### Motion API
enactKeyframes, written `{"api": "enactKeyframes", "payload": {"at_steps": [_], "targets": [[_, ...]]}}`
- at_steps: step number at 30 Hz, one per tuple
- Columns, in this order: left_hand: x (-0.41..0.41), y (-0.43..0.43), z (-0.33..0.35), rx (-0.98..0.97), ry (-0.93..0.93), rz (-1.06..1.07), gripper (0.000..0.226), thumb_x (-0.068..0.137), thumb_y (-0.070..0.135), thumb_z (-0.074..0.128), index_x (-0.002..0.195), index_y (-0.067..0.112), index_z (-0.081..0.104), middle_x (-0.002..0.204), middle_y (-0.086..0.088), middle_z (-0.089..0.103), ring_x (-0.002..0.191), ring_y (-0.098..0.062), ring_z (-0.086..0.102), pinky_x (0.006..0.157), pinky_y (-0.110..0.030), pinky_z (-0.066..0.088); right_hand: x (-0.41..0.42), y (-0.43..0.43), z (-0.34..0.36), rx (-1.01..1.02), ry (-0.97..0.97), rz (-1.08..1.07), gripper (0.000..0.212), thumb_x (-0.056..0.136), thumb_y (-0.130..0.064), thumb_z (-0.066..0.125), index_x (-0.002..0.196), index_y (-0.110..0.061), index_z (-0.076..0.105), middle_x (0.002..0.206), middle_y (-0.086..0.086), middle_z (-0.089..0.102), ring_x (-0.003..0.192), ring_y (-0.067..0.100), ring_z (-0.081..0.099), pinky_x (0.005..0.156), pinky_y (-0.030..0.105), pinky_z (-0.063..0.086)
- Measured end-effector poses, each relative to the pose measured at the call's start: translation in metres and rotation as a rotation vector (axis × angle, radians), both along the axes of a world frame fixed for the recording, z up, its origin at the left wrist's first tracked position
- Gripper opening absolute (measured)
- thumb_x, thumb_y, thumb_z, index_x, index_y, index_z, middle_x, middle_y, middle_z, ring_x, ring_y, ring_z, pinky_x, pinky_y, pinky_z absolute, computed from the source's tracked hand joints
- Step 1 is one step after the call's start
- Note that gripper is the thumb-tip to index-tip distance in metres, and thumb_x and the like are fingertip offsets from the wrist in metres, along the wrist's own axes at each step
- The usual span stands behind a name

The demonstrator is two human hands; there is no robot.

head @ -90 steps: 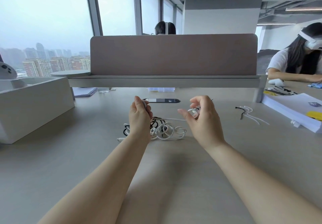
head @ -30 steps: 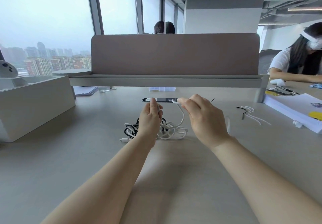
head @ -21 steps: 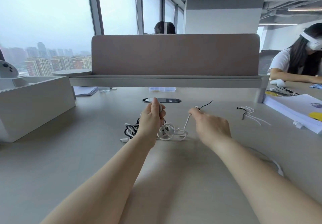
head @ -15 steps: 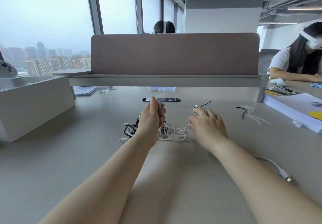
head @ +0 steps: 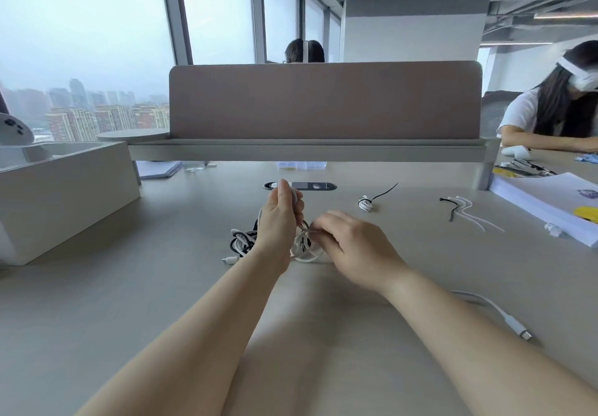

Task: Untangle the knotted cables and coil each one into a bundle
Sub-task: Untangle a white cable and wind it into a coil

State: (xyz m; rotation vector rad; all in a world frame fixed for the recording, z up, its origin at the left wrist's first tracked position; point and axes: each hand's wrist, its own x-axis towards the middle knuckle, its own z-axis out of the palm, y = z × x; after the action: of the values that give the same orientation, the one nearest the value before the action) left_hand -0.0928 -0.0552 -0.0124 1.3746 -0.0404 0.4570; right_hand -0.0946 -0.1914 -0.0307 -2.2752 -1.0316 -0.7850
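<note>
L hand [head: 280, 221] is gripping a strand of the knotted cables [head: 242, 242] mid-desk [head: 129, 302], holding it raised, prob. to open the knot. R hand [head: 352, 247] is pinching a white loop [head: 304, 249] just right of it, prob. feeding slack. Loose plug end [head: 517, 328] is lying near-right.

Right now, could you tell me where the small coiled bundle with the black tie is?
In the head view the bundle lies on the desk, right of centre, beyond the right hand, between the dark slot and the loose ties.
</note>
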Motion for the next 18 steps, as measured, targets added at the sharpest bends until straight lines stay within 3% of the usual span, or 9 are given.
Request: {"api": "enactKeyframes", "payload": {"at_steps": [4,10,14,18], "targets": [[-0.002,-0.002,-0.002,0.147,0.047,-0.044,0.04,0.103,0.04,0.032,0.075,0.016,0.046,0.064,0.002,0.04,0.055,-0.011,0.035,0.053,-0.02,0.033,-0.002,0.003,0.003,-0.003,-0.188,0.002,0.027,0.091,-0.035,0.044,0.093,-0.019,0.065,0.087,-0.002,0.057,0.063,0.024,0.057,0.045,0.037,0.047],[-0.004,-0.004,-0.001,0.315,0.101,-0.16,0.037,0.103,0.04,0.035,0.08,0.015,0.049,0.064,0.006,0.043,0.058,-0.007,0.04,0.058,-0.021,0.034,-0.001,0.0,0.008,0.074,-0.203,-0.055,0.011,0.084,-0.027,0.062,0.089,-0.018,0.066,0.087,-0.004,0.057,0.072,0.018,0.058,0.048,0.032,0.046],[-0.004,-0.005,-0.004,0.401,0.126,-0.217,0.036,0.102,0.037,0.037,0.076,0.015,0.047,0.06,0.007,0.042,0.053,-0.009,0.035,0.053,-0.021,0.029,0.002,-0.011,0.013,0.073,-0.254,-0.16,0.027,0.075,-0.033,0.075,0.084,-0.016,0.056,0.078,-0.005,0.058,0.058,0.014,0.051,0.047,0.027,0.04],[-0.005,-0.003,-0.002,0.4,0.121,-0.157,0.04,0.101,0.035,0.042,0.065,0.017,0.046,0.061,0.003,0.044,0.055,-0.013,0.034,0.052,-0.025,0.027,0.009,-0.018,0.016,-0.009,-0.246,-0.116,0.024,0.079,-0.04,0.062,0.081,-0.017,0.059,0.075,-0.005,0.064,0.057,0.025,0.059,0.048,0.028,0.039]]}}
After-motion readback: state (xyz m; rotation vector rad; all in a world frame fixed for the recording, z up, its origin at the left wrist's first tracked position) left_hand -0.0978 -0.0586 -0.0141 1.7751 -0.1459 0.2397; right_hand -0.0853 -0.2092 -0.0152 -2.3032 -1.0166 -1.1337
